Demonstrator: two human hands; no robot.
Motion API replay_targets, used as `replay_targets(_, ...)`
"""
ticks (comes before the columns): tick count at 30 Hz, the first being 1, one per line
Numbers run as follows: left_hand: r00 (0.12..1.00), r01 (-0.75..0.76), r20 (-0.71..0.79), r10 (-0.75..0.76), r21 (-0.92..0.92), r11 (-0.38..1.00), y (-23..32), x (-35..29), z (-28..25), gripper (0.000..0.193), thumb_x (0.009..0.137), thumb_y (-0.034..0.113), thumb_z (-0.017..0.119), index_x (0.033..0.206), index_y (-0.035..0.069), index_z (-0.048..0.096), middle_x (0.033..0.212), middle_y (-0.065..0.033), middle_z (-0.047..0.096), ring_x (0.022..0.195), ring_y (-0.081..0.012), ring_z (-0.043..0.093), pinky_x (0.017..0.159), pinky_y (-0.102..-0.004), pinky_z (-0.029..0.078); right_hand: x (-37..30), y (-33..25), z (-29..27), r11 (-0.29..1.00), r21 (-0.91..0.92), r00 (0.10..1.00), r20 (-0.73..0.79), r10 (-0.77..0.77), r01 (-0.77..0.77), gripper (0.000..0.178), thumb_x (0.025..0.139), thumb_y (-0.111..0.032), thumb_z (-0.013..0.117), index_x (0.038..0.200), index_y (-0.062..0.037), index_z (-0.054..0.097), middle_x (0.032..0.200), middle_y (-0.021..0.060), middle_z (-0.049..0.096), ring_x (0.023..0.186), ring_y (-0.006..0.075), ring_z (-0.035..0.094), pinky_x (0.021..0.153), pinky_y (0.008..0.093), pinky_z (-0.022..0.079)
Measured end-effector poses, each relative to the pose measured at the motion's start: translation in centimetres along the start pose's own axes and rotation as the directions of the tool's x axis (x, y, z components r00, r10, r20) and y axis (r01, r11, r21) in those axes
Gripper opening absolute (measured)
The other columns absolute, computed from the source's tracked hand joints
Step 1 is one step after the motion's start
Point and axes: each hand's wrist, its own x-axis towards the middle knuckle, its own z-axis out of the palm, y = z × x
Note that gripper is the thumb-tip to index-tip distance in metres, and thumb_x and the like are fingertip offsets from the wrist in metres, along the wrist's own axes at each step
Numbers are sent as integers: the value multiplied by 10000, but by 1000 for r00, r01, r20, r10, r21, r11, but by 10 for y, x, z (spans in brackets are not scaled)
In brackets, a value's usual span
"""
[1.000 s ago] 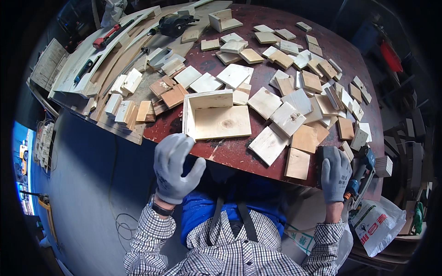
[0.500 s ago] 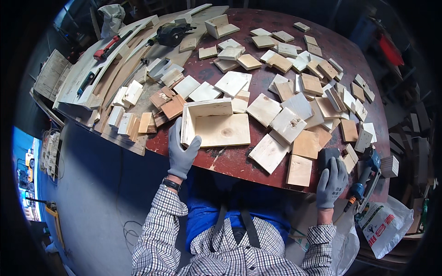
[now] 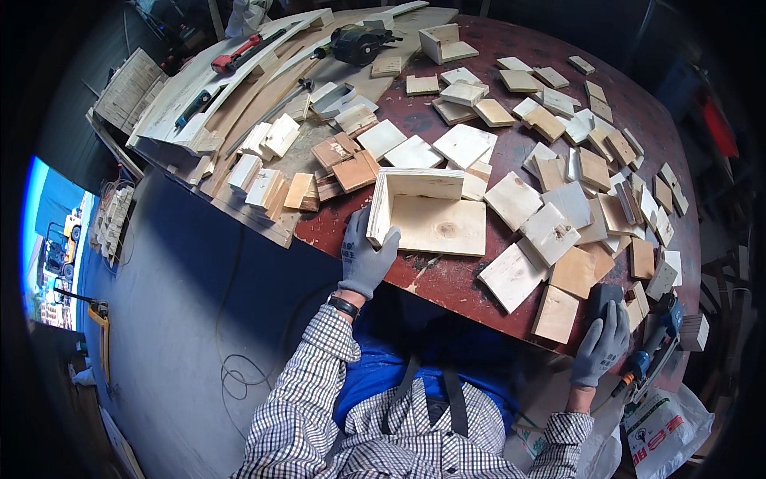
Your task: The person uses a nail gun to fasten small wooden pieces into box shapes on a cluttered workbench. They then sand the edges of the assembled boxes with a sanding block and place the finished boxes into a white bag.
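My gloved left hand (image 3: 369,254) grips a three-sided wooden corner piece (image 3: 439,225) by its left upright board, thumb on the near edge. The piece rests on the red tabletop near its front edge, with two upright boards joined to a flat base. My gloved right hand (image 3: 604,343) is closed on the near end of a dark rectangular block (image 3: 606,298) at the table's right front. What the block is, I cannot make out. A blue-and-black air tool (image 3: 650,347) with a hose fitting lies just right of that hand.
Many loose wooden pieces (image 3: 550,231) cover the red table (image 3: 431,283). Another joined corner piece (image 3: 444,44) stands at the back. On planks at the left lie a circular saw (image 3: 359,44), a red tool (image 3: 236,54) and a teal tool (image 3: 193,108). A white sack (image 3: 666,423) hangs at lower right.
The view has swung to the left, so the table and both hands appear farther right. Both hands keep their holds, with no clear movement against the table.
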Motion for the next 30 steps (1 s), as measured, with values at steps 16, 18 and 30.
replay_targets(16,997,-71,-1,71,55,996,-1,1,-1,531,901,260,761,1339,-5,620,1199,-213,643,1095,-412,634,963,-495,535,4,-4,-2,999,22,999,-19,-30,31,422,1077,-203,530,1425,12,632,1465,217,622,1382,402,554,1163,504,406)
replay_targets(18,997,-31,68,29,33,999,4,3,-6,597,890,285,777,1380,0,590,1269,-222,621,1193,-416,597,1032,-504,508,5,-3,-1,999,18,999,-20,-37,37,417,1077,-202,534,1420,11,636,1463,214,624,1375,399,561,1159,503,411)
replay_targets(30,726,-518,665,-173,695,498,108,-39,-88,474,923,457,736,1161,65,620,1024,-71,640,949,-250,644,815,-408,509,1,1,0,999,25,999,-16,-28,28,421,1094,-228,516,1419,2,652,1459,226,630,1355,393,577,1157,491,417)
